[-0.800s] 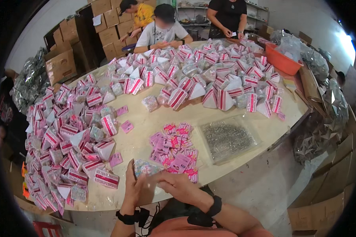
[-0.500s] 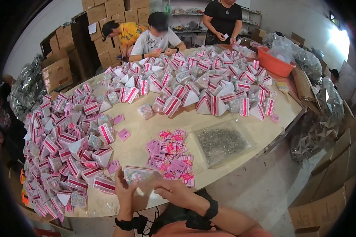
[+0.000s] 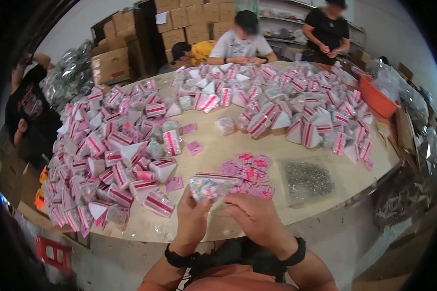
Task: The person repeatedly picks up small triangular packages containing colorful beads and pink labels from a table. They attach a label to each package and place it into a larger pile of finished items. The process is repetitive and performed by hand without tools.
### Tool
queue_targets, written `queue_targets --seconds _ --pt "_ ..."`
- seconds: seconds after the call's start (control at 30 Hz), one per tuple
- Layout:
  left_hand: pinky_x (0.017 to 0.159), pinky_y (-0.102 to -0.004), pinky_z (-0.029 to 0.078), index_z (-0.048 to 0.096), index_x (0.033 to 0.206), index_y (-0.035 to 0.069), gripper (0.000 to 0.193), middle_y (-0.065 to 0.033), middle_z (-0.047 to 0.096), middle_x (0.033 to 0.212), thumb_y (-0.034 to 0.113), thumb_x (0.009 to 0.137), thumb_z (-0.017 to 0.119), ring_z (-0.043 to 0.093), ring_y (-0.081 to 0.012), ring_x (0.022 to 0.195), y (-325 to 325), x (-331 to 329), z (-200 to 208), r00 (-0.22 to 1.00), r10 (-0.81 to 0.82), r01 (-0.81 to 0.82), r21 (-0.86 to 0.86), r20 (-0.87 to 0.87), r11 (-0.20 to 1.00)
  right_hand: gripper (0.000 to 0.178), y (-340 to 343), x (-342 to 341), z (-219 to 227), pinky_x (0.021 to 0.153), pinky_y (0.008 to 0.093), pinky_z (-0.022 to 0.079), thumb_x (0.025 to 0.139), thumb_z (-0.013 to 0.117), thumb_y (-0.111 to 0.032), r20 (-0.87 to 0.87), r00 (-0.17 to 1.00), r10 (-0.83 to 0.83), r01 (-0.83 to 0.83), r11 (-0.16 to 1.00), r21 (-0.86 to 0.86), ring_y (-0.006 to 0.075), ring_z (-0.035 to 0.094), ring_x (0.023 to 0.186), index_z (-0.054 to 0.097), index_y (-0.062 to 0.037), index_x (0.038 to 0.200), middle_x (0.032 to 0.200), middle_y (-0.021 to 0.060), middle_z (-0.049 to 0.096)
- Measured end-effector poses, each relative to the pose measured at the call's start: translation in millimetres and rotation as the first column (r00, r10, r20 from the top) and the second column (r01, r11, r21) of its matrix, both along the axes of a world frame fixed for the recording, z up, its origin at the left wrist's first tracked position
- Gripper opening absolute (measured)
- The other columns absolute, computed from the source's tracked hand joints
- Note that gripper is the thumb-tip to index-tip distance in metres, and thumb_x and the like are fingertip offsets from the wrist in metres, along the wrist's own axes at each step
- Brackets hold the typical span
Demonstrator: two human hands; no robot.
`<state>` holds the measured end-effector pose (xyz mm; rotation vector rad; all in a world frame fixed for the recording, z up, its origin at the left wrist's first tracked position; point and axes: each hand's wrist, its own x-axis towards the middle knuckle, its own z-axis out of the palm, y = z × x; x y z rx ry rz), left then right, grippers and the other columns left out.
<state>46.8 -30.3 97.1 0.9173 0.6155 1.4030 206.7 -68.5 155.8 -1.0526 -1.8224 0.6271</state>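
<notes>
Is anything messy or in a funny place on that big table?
A little: three pink cards lie scattered beside the left heap of wrapped packets. They look odd because most of the other loose cards sit together in a pile farther right.

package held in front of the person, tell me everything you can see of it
The package looks roughly wedge-shaped, wrapped in shiny clear plastic. Speckled pastel contents show through its near side, and a pale band with a dark pink stripe runs along its upper edge. It is held over the near part of the table, its left end in the left hand. The right hand is at its lower right; whether it touches the wrapping is unclear.
</notes>
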Motion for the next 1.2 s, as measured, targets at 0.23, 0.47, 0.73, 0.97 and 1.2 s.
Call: queue_targets --seconds 0.23,0.47,0.73,0.97,1.2 --pt "0.096 -0.0309 0.042 0.033 0.136 -0.004 0.07 -0.0093 0.053 0.121 0.015 0.082 0.072 0.053 -0.0168 0.111 -6.1 -3.7 1.2 0.998 0.042 -0.04 0.056 -0.049 0.998 0.02 -1.1 -11.3 -0.1 0.072 0.0362 0.05 0.086 0.06 -0.011 0.095 0.994 -0.057 0.049 0.996 0.08 0.0332 0.064 0.084 0.062 0.0007 0.102 0.093 0.0187 0.065" --pt "0.096 -0.0311 0.042 0.025 0.14 -0.005 0.075 -0.0109 0.052 0.123 0.009 0.082 0.07 0.053 -0.0177 0.111 -10.6 -1.3 7.8 0.989 0.099 -0.09 0.084 -0.11 0.992 0.017 4.8 -13.8 -5.2 0.061 0.0433 0.047 0.089 0.053 -0.015 0.144 0.987 -0.074 0.049 0.984 0.173 0.0343 0.061 0.074 0.056 -0.0036 0.102 0.085 0.0158 0.063" --pt "0.097 -0.0313 0.042 0.025 0.14 -0.004 0.074 -0.0109 0.051 0.123 0.007 0.082 0.07 0.052 -0.0179 0.111 -11.1 2.4 8.6 0.989 0.096 -0.087 0.084 -0.109 0.993 0.017 5.0 -12.2 -4.4 0.061 0.0433 0.048 0.089 0.054 -0.014 0.119 0.991 -0.067 0.043 0.981 0.192 0.0349 0.061 0.074 0.057 -0.0024 0.102 0.084 0.0162 0.063" --pt "0.097 -0.0313 0.042 0.026 0.139 -0.004 0.073 -0.0105 0.052 0.122 0.009 0.082 0.07 0.053 -0.0177 0.111 -11.5 4.0 10.2 0.986 0.112 -0.1 0.096 -0.126 0.99 0.019 1.1 -10.6 1.2 0.073 0.037 0.05 0.088 0.058 -0.011 0.126 0.99 -0.056 0.05 0.997 0.051 0.0337 0.064 0.085 0.061 0.0011 0.103 0.093 0.0187 0.065" --pt "0.096 -0.0311 0.043 0.027 0.139 -0.004 0.072 -0.0107 0.052 0.121 0.009 0.082 0.07 0.053 -0.0175 0.11 -12.7 4.8 12.9 0.981 0.119 -0.104 0.1 -0.153 0.989 0.018 1.9 -9.8 -0.9 0.067 0.0393 0.049 0.088 0.057 -0.012 0.121 0.991 -0.062 0.049 0.992 0.113 0.0344 0.063 0.08 0.059 -0.0004 0.102 0.088 0.0175 0.064"
